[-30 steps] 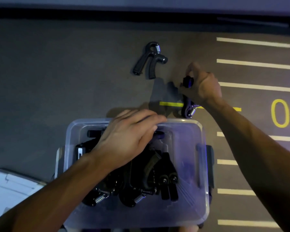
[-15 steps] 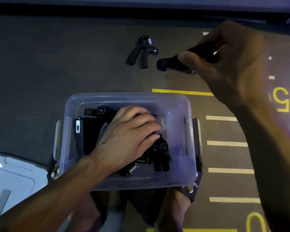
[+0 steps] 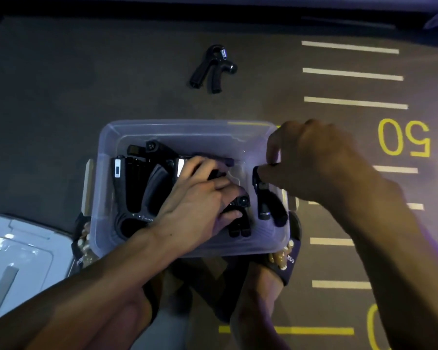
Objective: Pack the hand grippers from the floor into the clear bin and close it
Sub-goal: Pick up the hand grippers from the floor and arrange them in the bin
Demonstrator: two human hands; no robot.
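- While the right hand (image 3: 314, 162) lowers a black hand gripper (image 3: 268, 198) into the bare right end of the clear bin (image 3: 187, 127), its fingers (image 3: 272, 152) are curled and pinch the gripper's upper end, probably to steer it into that gap.
- Fingers of the left hand (image 3: 200, 203) lie bent over the packed grippers (image 3: 142, 183) and rest on them, seemingly to keep the pile flat; whether they grip one I cannot tell.
- One last gripper (image 3: 213, 69) lies on the floor (image 3: 61, 84) beyond the bin, well apart.
- A pale lid (image 3: 18, 261) waits at the left, so closing is not yet due.
- Bin walls are thin, translucent plastic with rounded corners; grippers are matte black with contoured handles and coiled metal springs.
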